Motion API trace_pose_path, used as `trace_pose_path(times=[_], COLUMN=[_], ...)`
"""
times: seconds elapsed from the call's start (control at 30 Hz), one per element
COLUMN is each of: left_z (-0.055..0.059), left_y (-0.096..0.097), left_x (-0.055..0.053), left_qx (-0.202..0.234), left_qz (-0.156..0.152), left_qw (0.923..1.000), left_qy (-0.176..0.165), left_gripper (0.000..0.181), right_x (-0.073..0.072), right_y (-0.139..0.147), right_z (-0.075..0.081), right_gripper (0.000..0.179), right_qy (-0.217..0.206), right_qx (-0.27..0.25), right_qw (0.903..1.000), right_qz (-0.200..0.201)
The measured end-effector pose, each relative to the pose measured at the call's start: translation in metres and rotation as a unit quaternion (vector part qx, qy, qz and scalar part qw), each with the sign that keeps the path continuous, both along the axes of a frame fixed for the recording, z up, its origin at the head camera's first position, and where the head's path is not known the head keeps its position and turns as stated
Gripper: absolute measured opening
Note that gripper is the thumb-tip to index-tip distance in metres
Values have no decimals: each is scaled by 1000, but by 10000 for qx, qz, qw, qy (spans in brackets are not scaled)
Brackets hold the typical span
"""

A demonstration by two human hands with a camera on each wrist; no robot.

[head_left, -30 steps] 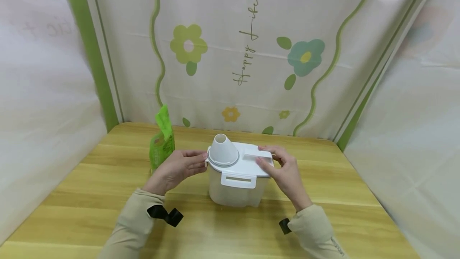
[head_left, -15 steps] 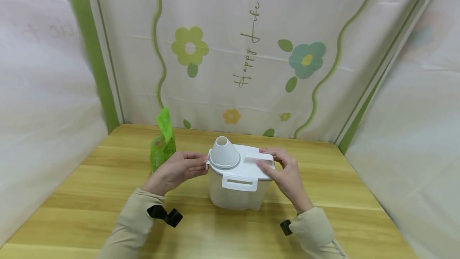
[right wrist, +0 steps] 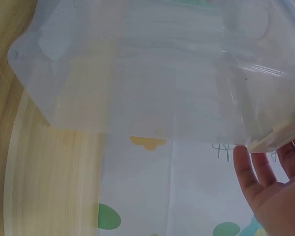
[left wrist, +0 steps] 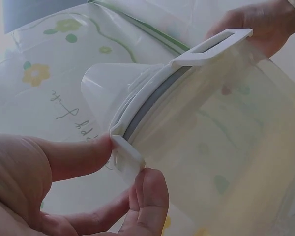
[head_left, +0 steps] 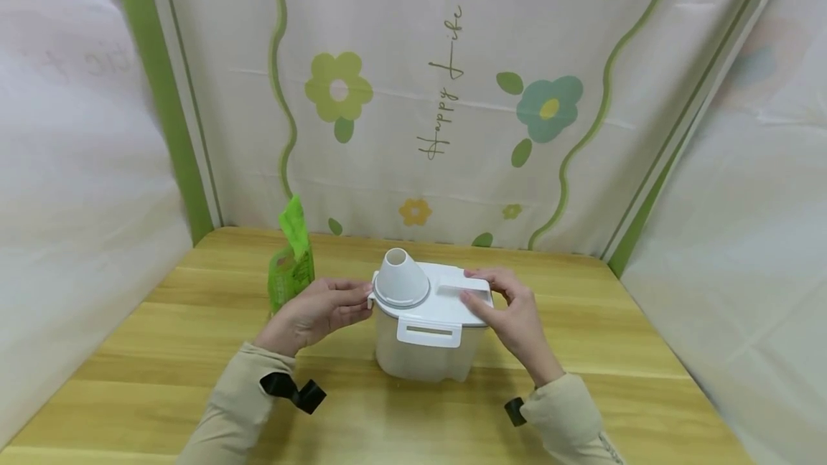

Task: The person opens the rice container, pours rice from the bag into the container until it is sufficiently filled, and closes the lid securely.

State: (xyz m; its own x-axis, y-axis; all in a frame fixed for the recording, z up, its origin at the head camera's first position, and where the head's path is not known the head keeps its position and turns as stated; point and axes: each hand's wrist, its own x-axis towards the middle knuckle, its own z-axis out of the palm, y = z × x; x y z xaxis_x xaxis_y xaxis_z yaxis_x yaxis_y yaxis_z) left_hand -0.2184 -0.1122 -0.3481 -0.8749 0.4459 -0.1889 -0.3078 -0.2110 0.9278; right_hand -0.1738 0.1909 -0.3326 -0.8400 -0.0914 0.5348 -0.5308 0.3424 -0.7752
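Note:
A translucent storage container (head_left: 423, 363) with a white lid (head_left: 444, 307) stands on the table in the head view. A white cone-shaped cup (head_left: 401, 280) sits on the lid's left end. At that end my left hand (head_left: 315, 316) pinches a side latch (left wrist: 129, 155) between thumb and fingers, clearest in the left wrist view. The front latch (head_left: 429, 333) juts outward, away from the body. My right hand (head_left: 518, 318) grips the lid's right end, its thumb by the raised handle (head_left: 466, 284) and its fingers over the far edge. In the right wrist view, fingertips (right wrist: 242, 160) touch the container's rim area.
A bright green plastic bag (head_left: 291, 271) stands behind my left hand on the wooden table (head_left: 614, 364). A floral curtain (head_left: 388, 128) rises at the table's back edge, and pale fabric walls (head_left: 743, 235) flank both sides.

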Motion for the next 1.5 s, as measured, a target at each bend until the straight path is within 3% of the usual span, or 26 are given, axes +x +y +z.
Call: trace_pose_path(times=[0.27, 0.63, 1.5], left_z=[0, -4, -10], left_y=[0, 0, 0], left_x=[-2, -5, -6], left_qx=[403, 609, 904], left_qz=[-52, -156, -316], left_qw=[9985, 9963, 9932], left_qy=[-372, -590, -669], left_gripper=[12, 25, 16], right_x=[0, 1, 0], right_y=[-1, -1, 0], right_z=[2, 2, 0], right_gripper=[19, 19, 19], right_qy=[80, 11, 31], right_qx=[-16, 12, 38], right_qw=[10000, 10000, 10000], right_qz=[9, 7, 36])
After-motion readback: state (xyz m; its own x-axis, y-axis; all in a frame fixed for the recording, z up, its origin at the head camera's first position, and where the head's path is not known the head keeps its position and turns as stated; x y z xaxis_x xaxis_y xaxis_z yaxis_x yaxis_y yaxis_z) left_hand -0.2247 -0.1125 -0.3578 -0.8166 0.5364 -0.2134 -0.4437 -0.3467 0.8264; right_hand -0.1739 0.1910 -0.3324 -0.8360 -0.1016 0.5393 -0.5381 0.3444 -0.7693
